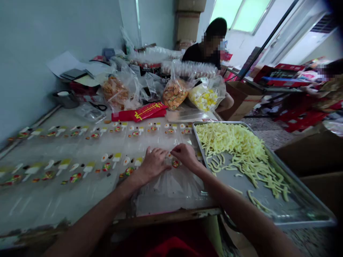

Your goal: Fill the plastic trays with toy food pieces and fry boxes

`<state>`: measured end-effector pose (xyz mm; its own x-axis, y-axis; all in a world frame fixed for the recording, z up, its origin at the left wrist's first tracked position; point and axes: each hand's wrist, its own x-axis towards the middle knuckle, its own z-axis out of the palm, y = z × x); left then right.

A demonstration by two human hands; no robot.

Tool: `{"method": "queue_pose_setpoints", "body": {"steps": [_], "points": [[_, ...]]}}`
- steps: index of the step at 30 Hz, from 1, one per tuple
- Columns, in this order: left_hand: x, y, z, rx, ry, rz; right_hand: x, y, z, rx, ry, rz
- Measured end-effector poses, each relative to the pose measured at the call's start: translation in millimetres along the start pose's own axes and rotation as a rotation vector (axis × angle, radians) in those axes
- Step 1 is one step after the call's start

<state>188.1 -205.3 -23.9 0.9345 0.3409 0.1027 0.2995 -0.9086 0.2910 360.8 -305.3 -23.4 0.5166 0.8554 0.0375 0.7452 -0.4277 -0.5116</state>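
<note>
My left hand lies with its fingers spread over a clear plastic bag near the table's front edge. Close beside it, my right hand is closed in a pinch over the same bag; what its fingertips hold is hidden. A small round piece in red, green and yellow lies just below my right fingers. Left of my hands, clear bags in rows carry small pieces: a fried-egg shape, a yellow-and-white popsicle shape and another multicoloured round.
A metal tray of pale yellow fry-shaped strips stands at the right. Behind lie a red packet, scissors and bags of orange pieces and yellow-white pieces. A person sits across the table.
</note>
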Motion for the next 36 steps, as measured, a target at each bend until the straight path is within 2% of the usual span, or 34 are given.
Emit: {"method": "queue_pose_setpoints", "body": {"steps": [3,7,12,14,17,19,22,24,27,30,33,36], "points": [[-1,-2,9,-0.03,-0.03,0.018,1,12,4,0.098,-0.022,0.02],[4,-8,-2,-0.071,-0.097,0.024,8,29,5,0.304,-0.076,0.077],[23,-31,-21,-0.297,-0.182,0.117,26,34,-2,0.251,-0.293,0.079],[35,-44,-29,-0.465,-0.233,0.049,29,31,-6,0.201,-0.321,0.059],[51,-59,-41,-0.629,-0.259,-0.118,25,23,-11,0.093,-0.265,0.031],[59,-60,-42,-0.545,-0.16,-0.137,22,19,-13,0.055,-0.231,0.028],[64,-48,-31,-0.348,-0.035,-0.002,20,15,-14,0.094,-0.225,0.068],[63,-33,-20,-0.263,-0.035,0.091,18,14,-13,0.123,-0.217,0.086],[60,-14,-8,-0.172,-0.071,0.128,14,15,-12,0.153,-0.203,0.09],[59,-11,-3,-0.173,-0.103,0.103,12,20,-14,0.202,-0.248,0.065],[55,-17,0,-0.269,-0.111,0.067,11,24,-17,0.224,-0.301,0.041],[49,-17,4,-0.339,-0.048,0.015,10,21,-16,0.118,-0.229,0.034]]}}
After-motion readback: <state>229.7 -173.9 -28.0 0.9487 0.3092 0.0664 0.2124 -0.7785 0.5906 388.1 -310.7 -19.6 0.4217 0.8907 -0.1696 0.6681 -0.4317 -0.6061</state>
